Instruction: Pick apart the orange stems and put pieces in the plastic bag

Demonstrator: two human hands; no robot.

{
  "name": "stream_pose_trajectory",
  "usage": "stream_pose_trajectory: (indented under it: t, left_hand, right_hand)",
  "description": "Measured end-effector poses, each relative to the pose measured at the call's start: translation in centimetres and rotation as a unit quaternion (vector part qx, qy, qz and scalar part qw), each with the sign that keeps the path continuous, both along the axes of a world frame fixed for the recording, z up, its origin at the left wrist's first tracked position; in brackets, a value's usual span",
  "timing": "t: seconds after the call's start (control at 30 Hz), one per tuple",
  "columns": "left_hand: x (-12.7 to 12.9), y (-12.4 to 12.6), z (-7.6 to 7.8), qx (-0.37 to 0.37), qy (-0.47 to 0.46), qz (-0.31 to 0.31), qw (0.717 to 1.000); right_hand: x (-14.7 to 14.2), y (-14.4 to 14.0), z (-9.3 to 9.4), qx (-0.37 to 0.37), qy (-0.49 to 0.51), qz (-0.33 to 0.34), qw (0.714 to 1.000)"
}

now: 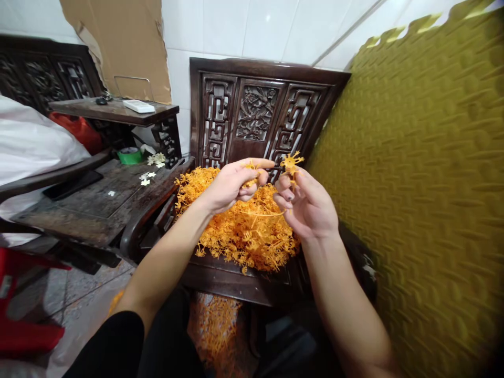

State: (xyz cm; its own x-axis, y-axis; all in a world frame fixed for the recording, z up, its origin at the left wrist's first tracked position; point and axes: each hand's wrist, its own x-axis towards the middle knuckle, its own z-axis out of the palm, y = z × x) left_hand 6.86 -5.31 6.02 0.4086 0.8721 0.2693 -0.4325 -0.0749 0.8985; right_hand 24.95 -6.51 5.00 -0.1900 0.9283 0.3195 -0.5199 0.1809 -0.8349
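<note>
Above a big heap of orange plastic flower pieces [252, 236], my two hands are close together. My left hand [236, 184] is closed on small orange plastic flower pieces [250, 178], its index finger stretched toward the right hand. A short dark thin piece [277, 168] shows between the hands; what it is I cannot make out. Pinched in the fingers of my right hand [311, 202] is an orange plastic flower piece [290, 164] with spiky, branching tips. A thin orange strand [263, 213] runs below the hands toward the right palm.
The heap lies on a dark carved wooden chair [236, 286]. A yellow-green foam mat [417, 173] stands close at right. At left, a side table holds green tape [129, 155], a white device [139, 106] and pale flower pieces [156, 159]. A red stool [23, 310] is lower left.
</note>
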Motion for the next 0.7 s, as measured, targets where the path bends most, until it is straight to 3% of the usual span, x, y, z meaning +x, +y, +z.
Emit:
stream_pose_trajectory:
  t: [0.17,0.33,0.43,0.5,0.57,0.63,0.7]
  left_hand:
    - [-0.4,0.3,0.4,0.015,0.014,0.063,0.998]
    - [-0.1,-0.1,0.3,-0.017,0.067,0.05,0.996]
    - [0.2,-0.5,0.1,0.042,0.126,0.058,0.989]
    - [0.3,-0.8,-0.1,0.122,0.195,0.112,0.967]
    - [0.6,-0.9,-0.2,0.204,0.276,0.185,0.921]
    - [0.8,-0.9,-0.5,0.264,0.344,0.238,0.869]
    - [0.9,-0.9,-0.7,0.302,0.383,0.253,0.836]
  right_hand:
    - [-0.5,-0.2,-0.4,0.003,-0.051,-0.04,0.998]
    - [-0.8,-0.3,-0.9,0.072,-0.11,-0.101,0.986]
    - [-0.4,-0.2,-1.4,0.124,-0.166,-0.176,0.962]
    - [-0.2,0.0,-1.7,0.149,-0.208,-0.225,0.94]
    - [-0.1,0.2,-1.9,0.165,-0.231,-0.257,0.924]
    - [0.0,0.3,-2.0,0.166,-0.226,-0.259,0.924]
    - [0.1,0.4,-1.9,0.153,-0.197,-0.227,0.942]
